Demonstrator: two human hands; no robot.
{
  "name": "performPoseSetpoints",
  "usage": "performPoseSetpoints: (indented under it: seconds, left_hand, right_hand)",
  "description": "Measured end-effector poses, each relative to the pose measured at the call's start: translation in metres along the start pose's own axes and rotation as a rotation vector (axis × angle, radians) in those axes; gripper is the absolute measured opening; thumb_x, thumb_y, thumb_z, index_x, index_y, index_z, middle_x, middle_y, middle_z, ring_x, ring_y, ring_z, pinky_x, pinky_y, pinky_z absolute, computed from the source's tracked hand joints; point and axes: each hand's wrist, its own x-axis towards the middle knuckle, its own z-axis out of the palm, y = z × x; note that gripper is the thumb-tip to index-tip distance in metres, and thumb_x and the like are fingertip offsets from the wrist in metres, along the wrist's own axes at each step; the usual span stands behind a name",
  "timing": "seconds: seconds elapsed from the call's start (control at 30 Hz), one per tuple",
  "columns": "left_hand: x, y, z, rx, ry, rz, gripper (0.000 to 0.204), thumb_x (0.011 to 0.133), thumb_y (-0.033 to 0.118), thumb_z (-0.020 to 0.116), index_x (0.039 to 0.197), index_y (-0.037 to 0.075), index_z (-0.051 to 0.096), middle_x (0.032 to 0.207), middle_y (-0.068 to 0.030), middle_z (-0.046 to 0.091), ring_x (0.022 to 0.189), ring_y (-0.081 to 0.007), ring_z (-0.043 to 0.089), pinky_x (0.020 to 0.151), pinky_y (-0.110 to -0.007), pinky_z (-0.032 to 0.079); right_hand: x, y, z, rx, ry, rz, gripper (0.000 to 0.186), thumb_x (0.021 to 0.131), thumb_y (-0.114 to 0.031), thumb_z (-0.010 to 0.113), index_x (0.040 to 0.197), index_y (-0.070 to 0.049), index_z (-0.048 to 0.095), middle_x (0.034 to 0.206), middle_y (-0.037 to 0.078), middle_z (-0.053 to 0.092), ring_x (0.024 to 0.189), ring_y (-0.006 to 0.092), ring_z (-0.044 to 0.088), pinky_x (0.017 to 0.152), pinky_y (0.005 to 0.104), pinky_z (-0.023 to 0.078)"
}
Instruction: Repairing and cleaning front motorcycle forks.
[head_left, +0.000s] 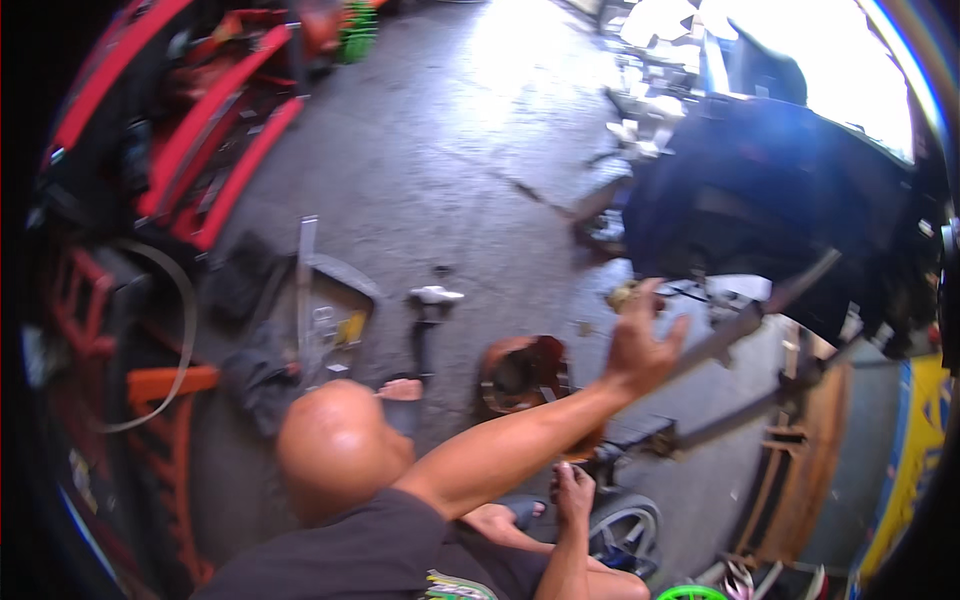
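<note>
My left arm reaches across to the right, and my left hand (643, 345) is over the floor beside grey metal tubes (715, 340). Its thumb is spread from the fingers, so it looks open. A small brass-coloured part (622, 295) shows right at its fingertips; blur hides whether they touch. Lower down, my right hand (572, 492) is closed with fingers pressed together, near a small spoked wheel (625, 535). What it pinches, if anything, cannot be made out. Between the arms and the floor stands a brown, round, open container (523, 372).
A dark vehicle body (760, 200) fills the upper right. On the left lie a tray (345, 275) with tools and a silver-headed tool (435, 295) on the grey floor. Red metal frames (215, 130) line the far left. A wooden piece (815, 460) stands at right.
</note>
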Motion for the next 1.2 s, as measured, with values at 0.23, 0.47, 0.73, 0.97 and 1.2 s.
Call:
performPoseSetpoints:
  seconds: [0.23,0.47,0.73,0.97,1.2]
  left_hand:
    - [0.163,0.096,-0.022,0.124,-0.04,0.069,0.035,0.098,0.021,0.049,0.084,-0.007,0.065,0.089,-0.0308,0.064,0.085,-0.045,0.063,0.077,-0.052,0.048]
    - [0.228,0.135,-0.175,0.894,-0.442,0.485,0.047,0.084,0.043,0.063,0.083,-0.003,0.072,0.085,-0.0263,0.069,0.087,-0.0424,0.068,0.081,-0.047,0.054]
    - [-0.053,0.069,-0.532,1.976,-0.578,-0.624,0.056,0.081,0.031,0.074,0.127,0.005,0.058,0.125,-0.0229,0.057,0.121,-0.0445,0.049,0.103,-0.05,0.041]
    - [-0.1,0.088,-0.517,1.679,0.004,-0.19,0.021,0.088,0.016,0.067,0.102,0.001,0.063,0.096,-0.0172,0.066,0.091,-0.0358,0.065,0.081,-0.045,0.051]
    - [-0.067,0.038,-0.339,1.162,-0.057,0.133,0.078,0.081,0.059,0.072,0.128,-0.002,0.055,0.139,-0.0272,0.042,0.127,-0.0445,0.042,0.108,-0.055,0.033]
  right_hand:
    - [-0.008,0.008,0.099,-0.239,-0.259,-0.084,0.028,0.096,-0.023,0.063,0.09,0.004,0.069,0.066,0.002,0.06,0.056,0.0076,0.051,0.051,0.0246,0.04]
    - [-0.002,0.006,0.127,-0.271,-0.335,-0.223,0.03,0.094,-0.021,0.063,0.092,0.008,0.07,0.067,0.002,0.06,0.061,0.0103,0.053,0.058,0.0283,0.044]
    - [0.03,-0.015,0.136,-0.327,-0.418,-0.205,0.034,0.096,-0.026,0.06,0.092,0.006,0.07,0.068,0.0,0.058,0.062,0.0087,0.049,0.057,0.0282,0.04]
    - [0.013,-0.063,0.191,-0.251,-0.756,-0.076,0.035,0.098,-0.03,0.061,0.104,0.004,0.068,0.075,0.002,0.062,0.065,0.0101,0.053,0.059,0.0257,0.045]
    - [-0.012,-0.106,0.273,0.659,-1.231,0.276,0.058,0.101,-0.047,0.049,0.145,-0.009,0.044,0.137,0.011,0.056,0.125,0.0261,0.055,0.104,0.0457,0.047]
